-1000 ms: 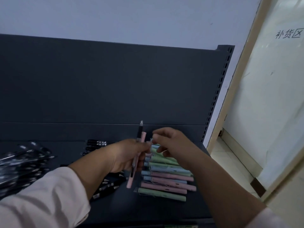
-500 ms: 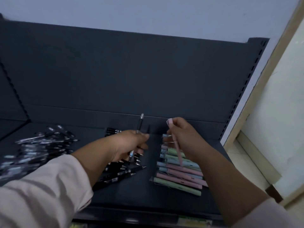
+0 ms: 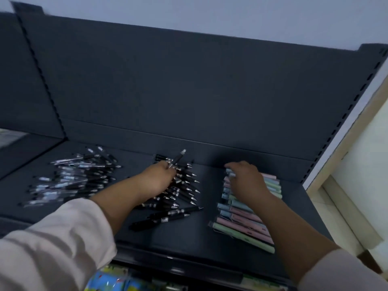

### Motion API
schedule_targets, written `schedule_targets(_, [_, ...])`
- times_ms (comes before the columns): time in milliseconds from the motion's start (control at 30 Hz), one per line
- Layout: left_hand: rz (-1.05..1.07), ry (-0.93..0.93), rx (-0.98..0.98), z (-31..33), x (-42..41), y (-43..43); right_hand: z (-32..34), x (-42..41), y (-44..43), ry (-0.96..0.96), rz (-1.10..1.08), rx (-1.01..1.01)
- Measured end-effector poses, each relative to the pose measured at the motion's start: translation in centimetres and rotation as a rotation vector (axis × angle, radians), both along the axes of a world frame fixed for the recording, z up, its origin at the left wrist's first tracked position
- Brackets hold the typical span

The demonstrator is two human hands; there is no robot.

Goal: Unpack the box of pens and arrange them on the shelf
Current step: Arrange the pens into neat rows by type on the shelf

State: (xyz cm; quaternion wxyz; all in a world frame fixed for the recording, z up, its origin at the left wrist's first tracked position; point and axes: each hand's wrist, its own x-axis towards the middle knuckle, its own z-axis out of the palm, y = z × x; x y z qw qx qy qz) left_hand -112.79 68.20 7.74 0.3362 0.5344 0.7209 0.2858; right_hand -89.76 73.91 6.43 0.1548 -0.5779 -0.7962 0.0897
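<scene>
Sorting pens on a dark shelf

Left hand point(image 3: 159, 179) pinches one black pen point(image 3: 178, 159), tip angled up toward the back panel point(image 3: 189, 91), over a row of black pens point(image 3: 186, 193). Right hand point(image 3: 245, 179) lies on the far end of the pastel pens point(image 3: 241, 224), fingers bent down; blur hides whether it grips one. A bare strip of shelf point(image 3: 207, 206) runs between the rows and along the front edge. A loose pile point(image 3: 71, 177) lies near the left edge.

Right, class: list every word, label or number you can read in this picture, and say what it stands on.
Nothing here is readable.
Pastel pens: dark marks on barrels, too blurred to read.
Colourful packets below the shelf: print too blurred to read.
</scene>
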Motion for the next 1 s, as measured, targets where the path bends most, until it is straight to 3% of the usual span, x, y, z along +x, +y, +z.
schedule_targets(133, [-0.117,0.559,0.005,-0.1,-2.2,-1.7,1.5,-5.3,-1.1,0.247,0.201,0.006])
schedule_targets(200, [-0.154,0.767,0.036,-0.4,-3.5,-2.6,1.6,-8.3,-1.9,0.206,0.344,0.015])
schedule_targets(267, [-0.161,0.854,0.023,-0.6,-4.7,-3.6,1.2,-11.0,-3.0,0.129,0.466,0.015])
schedule_targets(433, [-0.135,0.833,0.003,-0.7,-8.5,-6.6,-0.9,-16.5,-5.1,0.069,0.595,-0.051])
schedule_targets(600, [0.019,0.952,0.032,-0.7,-14.6,-9.6,-1.6,-21.9,-6.2,0.048,0.567,-0.107])
schedule_targets(767, [0.12,0.937,0.02,-1.1,-22.3,-13.5,-1.8,-28.8,-6.8,-0.014,0.493,-0.009])
schedule_targets(1000, [0.18,0.86,-0.024,-1.9,-33.3,-19.2,-2.3,-36.8,-9.2,-0.256,0.325,0.141])
